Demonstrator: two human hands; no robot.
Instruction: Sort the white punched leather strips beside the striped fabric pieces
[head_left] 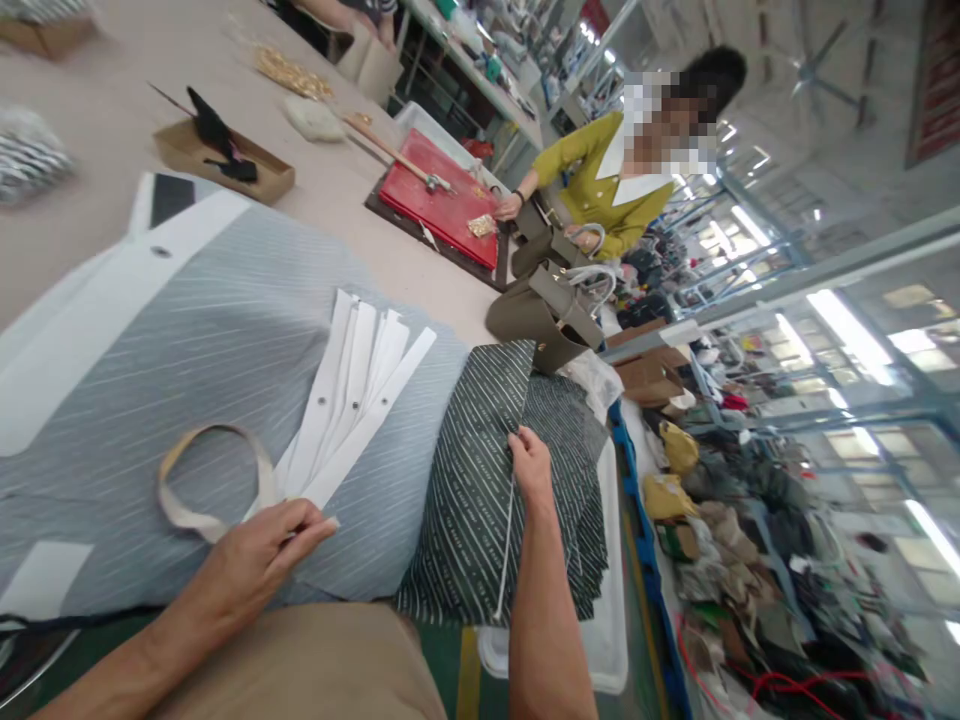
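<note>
Right hand (532, 465): pinching an edge of the dark striped fabric (472, 480), which overlaps the white tray (611, 610)
Left hand (270, 540): bunched up by the white strips (360, 362), can't tell if it's got one
Elbow room: grey sheet (409, 470) between those two, bags (525, 318) crowding the fabric's far edge

At the lower left, my left hand (274, 540) covers the near ends of the white strips (360, 390), and my 2 forearms (551, 620) run out of the frame at the bottom. I cannot read the lettering on the dark striped fabric (472, 480), too small and blurred. At the upper left the edge cuts a silvery bundle (30, 155); at the top, it crops 1 co-worker (337, 14).
</note>
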